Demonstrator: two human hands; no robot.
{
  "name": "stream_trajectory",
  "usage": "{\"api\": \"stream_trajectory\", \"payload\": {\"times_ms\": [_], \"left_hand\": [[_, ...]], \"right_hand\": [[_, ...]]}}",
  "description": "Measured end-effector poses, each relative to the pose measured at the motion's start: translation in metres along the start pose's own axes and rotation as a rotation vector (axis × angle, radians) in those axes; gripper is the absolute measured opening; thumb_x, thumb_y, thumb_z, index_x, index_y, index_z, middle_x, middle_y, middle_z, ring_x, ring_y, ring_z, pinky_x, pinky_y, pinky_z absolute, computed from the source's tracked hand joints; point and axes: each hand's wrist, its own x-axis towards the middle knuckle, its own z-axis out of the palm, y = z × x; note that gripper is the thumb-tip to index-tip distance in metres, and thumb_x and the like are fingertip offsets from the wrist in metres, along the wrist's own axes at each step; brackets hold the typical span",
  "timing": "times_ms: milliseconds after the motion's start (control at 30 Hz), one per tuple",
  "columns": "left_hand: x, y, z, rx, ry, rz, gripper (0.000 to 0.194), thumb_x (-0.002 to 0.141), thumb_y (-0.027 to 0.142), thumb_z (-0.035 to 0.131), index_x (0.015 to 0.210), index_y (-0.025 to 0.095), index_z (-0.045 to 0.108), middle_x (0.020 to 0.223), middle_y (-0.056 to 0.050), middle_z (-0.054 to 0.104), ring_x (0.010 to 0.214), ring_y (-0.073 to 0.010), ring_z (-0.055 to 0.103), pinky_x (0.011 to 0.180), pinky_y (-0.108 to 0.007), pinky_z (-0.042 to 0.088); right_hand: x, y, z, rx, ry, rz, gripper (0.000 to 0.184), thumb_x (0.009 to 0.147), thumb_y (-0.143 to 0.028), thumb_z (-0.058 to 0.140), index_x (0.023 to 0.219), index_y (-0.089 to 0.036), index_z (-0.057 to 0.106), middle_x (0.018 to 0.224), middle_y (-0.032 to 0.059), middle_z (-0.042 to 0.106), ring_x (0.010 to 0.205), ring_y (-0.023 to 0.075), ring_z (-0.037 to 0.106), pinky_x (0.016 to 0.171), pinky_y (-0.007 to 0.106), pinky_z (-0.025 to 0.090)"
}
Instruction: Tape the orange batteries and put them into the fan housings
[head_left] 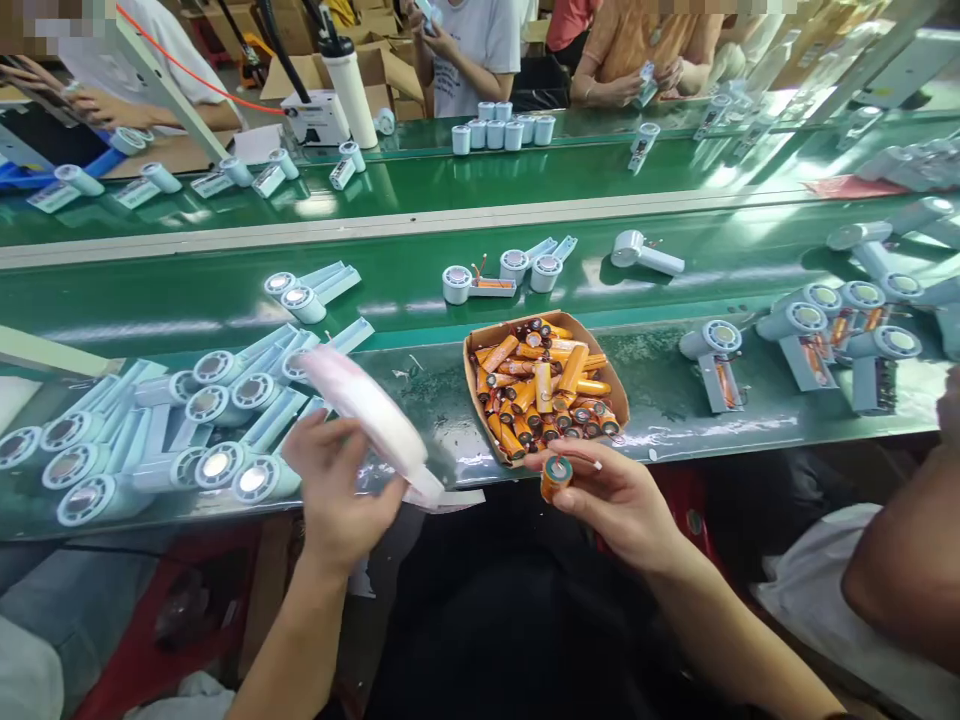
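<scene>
Battery [556, 478] in the right hand [622, 505], tape [367, 415] in the left hand [337, 490], at the near side of the box [613, 378]

Right at the box's near edge, the right fingers are clamped on the battery, thumb at its lower side. Its round end faces the wearer, so the long axis seems to run away from them, much foreshortened; the exact tilt is hard to tell. Wires with a pale plug [598, 464] trail from it to the right, over the fingers.

Left of the box, the left fingers grip the tape, which is blurred and slants down toward the box's near corner. Its free end [463, 499] points right, toward the battery, with a gap between. From the left fingers, the battery lies to the right, just past that end; the right hand is plainly the nearer one to it.

The box itself sits on the worktop [431, 385], heaped with a pile [574, 372] of wired orange batteries. Well left of it lies a cluster of pale blue casings [255, 390]; to its right stand others, some with orange batteries in their handles. Beyond the box, more casings lie on the green belt [405, 270], and past that co-workers handle parts.
</scene>
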Motion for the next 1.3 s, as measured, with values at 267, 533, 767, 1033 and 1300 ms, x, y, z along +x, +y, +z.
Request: {"api": "stream_trajectory", "payload": {"times_ms": [267, 533, 767, 1033, 1300], "left_hand": [[-0.01, 0.02, 0.008, 0.124, -0.149, 0.345, 0.051, 0.084, 0.006, 0.074, 0.13, 0.029, 0.073, 0.108, -0.009, 0.07, 0.11, -0.0296, 0.061, 0.103, -0.047, 0.055], [-0.004, 0.033, 0.006, 0.213, -0.128, 0.438, 0.043, 0.089, 0.011, 0.076, 0.126, 0.032, 0.076, 0.098, -0.006, 0.074, 0.094, -0.0253, 0.052, 0.103, -0.044, 0.049], [-0.011, 0.066, 0.02, 0.192, -0.054, 0.366, 0.04, 0.092, 0.048, 0.079, 0.126, 0.026, 0.076, 0.095, -0.009, 0.077, 0.105, -0.0329, 0.059, 0.105, -0.053, 0.042], [-0.026, -0.026, -0.001, 0.181, -0.209, 0.285, 0.03, 0.092, 0.05, 0.073, 0.113, 0.029, 0.079, 0.091, -0.008, 0.079, 0.1, -0.0355, 0.067, 0.094, -0.052, 0.051], [0.129, 0.007, 0.093, -0.018, -0.349, 0.232, 0.034, 0.104, 0.046, 0.054, 0.12, 0.026, 0.078, 0.105, -0.005, 0.081, 0.1, -0.0262, 0.073, 0.093, -0.039, 0.057]], "right_hand": [[0.015, -0.004, 0.008, -0.316, 0.145, -0.13, 0.043, 0.079, -0.038, 0.095, 0.119, -0.028, 0.084, 0.102, 0.0041, 0.087, 0.091, 0.0286, 0.084, 0.086, 0.039, 0.071], [0.023, -0.004, 0.016, -0.341, 0.07, -0.068, 0.037, 0.085, -0.031, 0.087, 0.121, -0.028, 0.082, 0.104, 0.0014, 0.086, 0.092, 0.0266, 0.084, 0.09, 0.04, 0.07], [0.034, 0.038, 0.045, 0.04, 0.515, -0.245, 0.045, 0.088, -0.053, 0.082, 0.124, -0.026, 0.073, 0.119, 0.0117, 0.083, 0.113, 0.0321, 0.08, 0.098, 0.05, 0.067], [0.054, -0.075, -0.087, -0.038, 0.818, -0.689, 0.028, 0.085, -0.051, 0.083, 0.108, -0.034, 0.078, 0.129, 0.0046, 0.077, 0.118, 0.0256, 0.075, 0.09, 0.039, 0.067], [-0.001, -0.032, -0.116, 0.047, 0.791, -0.324, 0.074, 0.073, -0.042, 0.098, 0.14, -0.039, 0.067, 0.098, 0.0053, 0.084, 0.085, 0.0265, 0.083, 0.072, 0.038, 0.068]]}}
